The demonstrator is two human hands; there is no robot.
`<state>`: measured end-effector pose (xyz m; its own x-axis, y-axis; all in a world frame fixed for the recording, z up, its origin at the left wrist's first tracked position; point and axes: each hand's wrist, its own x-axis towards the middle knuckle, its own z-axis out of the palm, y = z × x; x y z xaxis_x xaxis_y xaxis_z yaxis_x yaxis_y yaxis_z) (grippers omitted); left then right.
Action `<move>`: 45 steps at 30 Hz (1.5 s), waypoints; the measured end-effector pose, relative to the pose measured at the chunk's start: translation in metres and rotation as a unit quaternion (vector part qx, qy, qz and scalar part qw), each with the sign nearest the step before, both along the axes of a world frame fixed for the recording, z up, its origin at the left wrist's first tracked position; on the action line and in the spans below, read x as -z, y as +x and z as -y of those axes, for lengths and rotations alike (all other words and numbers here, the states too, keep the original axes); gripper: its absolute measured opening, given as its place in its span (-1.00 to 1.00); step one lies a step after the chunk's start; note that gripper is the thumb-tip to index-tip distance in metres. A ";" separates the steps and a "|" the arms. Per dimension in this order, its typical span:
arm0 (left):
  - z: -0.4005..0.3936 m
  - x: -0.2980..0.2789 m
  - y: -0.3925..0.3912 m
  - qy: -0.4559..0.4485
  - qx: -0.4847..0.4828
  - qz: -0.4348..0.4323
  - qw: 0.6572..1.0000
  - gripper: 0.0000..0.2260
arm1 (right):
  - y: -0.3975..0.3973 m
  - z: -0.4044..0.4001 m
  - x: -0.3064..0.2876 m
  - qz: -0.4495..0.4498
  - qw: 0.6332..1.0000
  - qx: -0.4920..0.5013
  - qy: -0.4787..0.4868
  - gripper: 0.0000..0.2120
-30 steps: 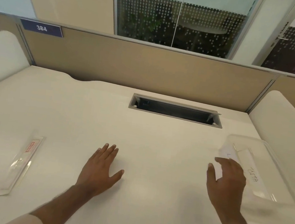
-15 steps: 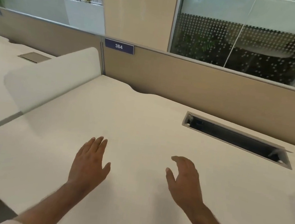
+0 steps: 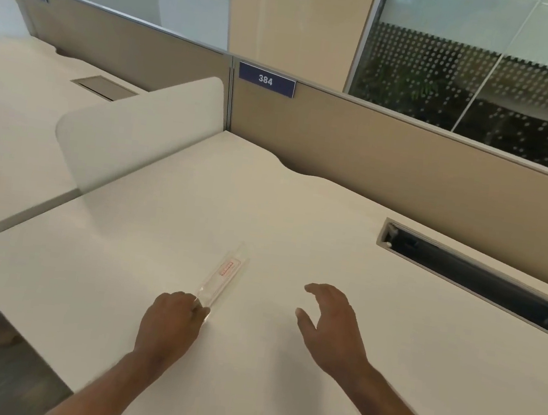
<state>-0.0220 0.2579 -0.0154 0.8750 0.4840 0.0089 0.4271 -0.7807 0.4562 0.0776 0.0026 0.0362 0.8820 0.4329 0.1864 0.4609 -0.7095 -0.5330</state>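
Packet: a long, narrow clear packet (image 3: 222, 278) with a red label lies flat on the white desk (image 3: 299, 217), on the near side and a little left of the middle.
Long axis: it runs from near-left to far-right, at a slant. The near end is under the fingers and the far end is free.
Left hand: the left hand (image 3: 170, 324) has its fingers curled down over the near end, with the thumb against the packet's edge. It seems to pinch this end.
Right hand: the right hand (image 3: 330, 328) is to the right of the packet and apart from it, palm down. Its fingers are relaxed and a little bent, and it holds nothing.
Nearer hand: the left one, which already touches the packet.
Direction: from the left fingers the packet goes away, far and slightly right. From the right fingers it lies to the left.
Next move, my judgement: a lift will raise the near end first and the free far end may hang down. The right hand is well placed to take it.
Around: the cable slot (image 3: 474, 280) is far right, well apart. A white side screen (image 3: 137, 128) stands far left, and plate 384 (image 3: 266, 79) is on the back partition.
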 end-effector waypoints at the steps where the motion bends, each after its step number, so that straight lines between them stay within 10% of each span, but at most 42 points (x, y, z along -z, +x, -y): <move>1: 0.000 -0.001 0.000 -0.007 0.007 0.006 1.000 -0.77 | 0.001 0.000 -0.001 -0.002 1.000 -0.002 0.002 -0.61; 11: 0.019 -0.044 0.019 -0.098 0.186 0.053 0.976 -0.90 | 0.011 0.038 -0.018 0.023 0.995 -0.091 -0.036 -0.08; 22: 0.068 -0.077 0.041 -0.216 0.330 0.010 0.919 -0.87 | -0.003 0.115 -0.031 0.058 0.995 -0.056 -0.052 -0.42; 31: 0.128 -0.085 0.046 -0.489 0.258 -0.010 0.833 -0.54 | -0.024 0.184 -0.039 -0.136 0.973 0.065 0.176 -0.45; 39: 0.184 -0.088 0.056 -0.522 0.193 -0.003 0.831 -0.70 | -0.038 0.233 -0.053 -0.261 0.919 0.149 0.257 -0.46; 45: 0.208 -0.093 0.058 -0.572 0.177 -0.027 0.800 -0.45 | -0.048 0.257 -0.061 -0.277 0.889 0.188 0.313 -0.46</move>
<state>0.0359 0.0502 0.0773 0.9431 -0.1307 -0.3058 0.3153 0.0591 0.9471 0.0299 -0.2539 0.0977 0.9739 0.0523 -0.2207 -0.2019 -0.2434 -0.9487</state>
